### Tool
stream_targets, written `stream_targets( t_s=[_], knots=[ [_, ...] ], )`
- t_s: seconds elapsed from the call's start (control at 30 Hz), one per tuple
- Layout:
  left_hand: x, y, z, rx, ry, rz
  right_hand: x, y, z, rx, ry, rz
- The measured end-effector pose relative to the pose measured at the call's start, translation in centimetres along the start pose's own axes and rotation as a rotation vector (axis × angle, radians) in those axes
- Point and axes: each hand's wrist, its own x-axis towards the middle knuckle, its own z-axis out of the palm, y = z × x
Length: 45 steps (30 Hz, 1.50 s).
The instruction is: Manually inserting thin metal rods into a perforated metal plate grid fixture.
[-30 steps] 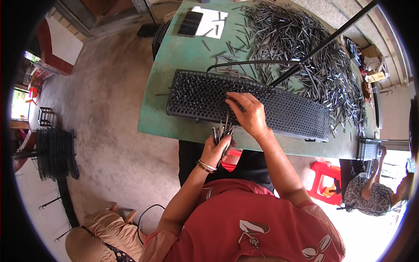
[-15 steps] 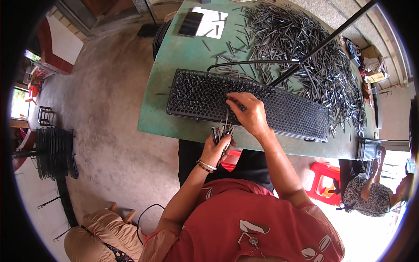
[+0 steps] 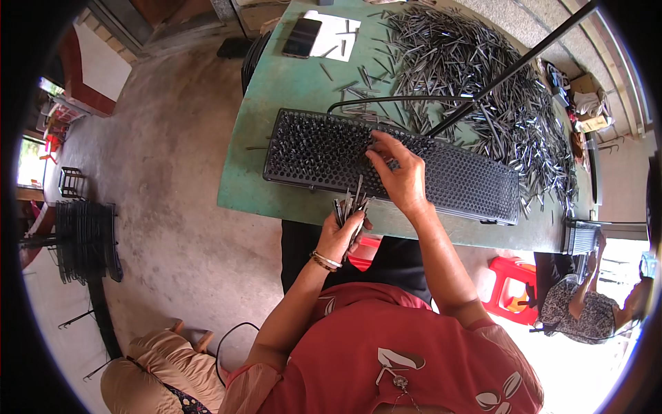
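A long black rack (image 3: 469,182) full of small round holes lies along the table's near edge. Thin dark metal pieces stand in many holes of its left part; the right part shows bare holes. My left hand (image 3: 339,239), just in front of the rack, is closed around a bundle of thin metal pieces (image 3: 353,205) that point upward. Over the middle of the rack is my right hand (image 3: 403,178), its thumb and forefinger bent together in a pinch. Whatever lies between those fingertips is too small to make out.
Across the green table (image 3: 269,90) spreads a big heap of metal pieces (image 3: 476,76). A phone (image 3: 301,37) lies by a white sheet (image 3: 336,36). One black rod (image 3: 510,72) slants over the table. At right, another person (image 3: 583,303) sits near a red stool (image 3: 509,290).
My right hand has shifted slightly right and away from me over the rack. The left hand keeps its bundle in nearly the same spot.
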Motion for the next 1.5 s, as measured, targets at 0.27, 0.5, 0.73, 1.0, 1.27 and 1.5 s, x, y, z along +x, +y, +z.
stream_targets(
  t_s=[0.27,0.5,0.73,1.0,1.27,1.5],
  knots=[
    [-0.2,0.2,0.1,0.043,-0.006,-0.016,-0.4,1.5,0.2,-0.219,0.094,-0.181],
    [-0.2,0.2,0.1,0.015,0.003,-0.029,-1.0,1.8,0.7,-0.232,0.177,-0.143],
    [-0.2,0.4,0.3,0.019,0.005,-0.029,-1.1,2.6,0.9,-0.340,0.207,-0.293],
    [-0.1,0.0,0.1,-0.001,-0.009,-0.014,-1.5,1.8,0.7,-0.449,0.145,-0.383],
    [0.1,-0.2,-0.1,0.012,-0.019,-0.005,0.9,0.5,-0.2,-0.332,-0.128,-0.468],
    [0.0,0.2,0.1,0.015,-0.002,-0.012,0.0,1.5,-0.1,-0.362,-0.046,-0.465]
  ],
)
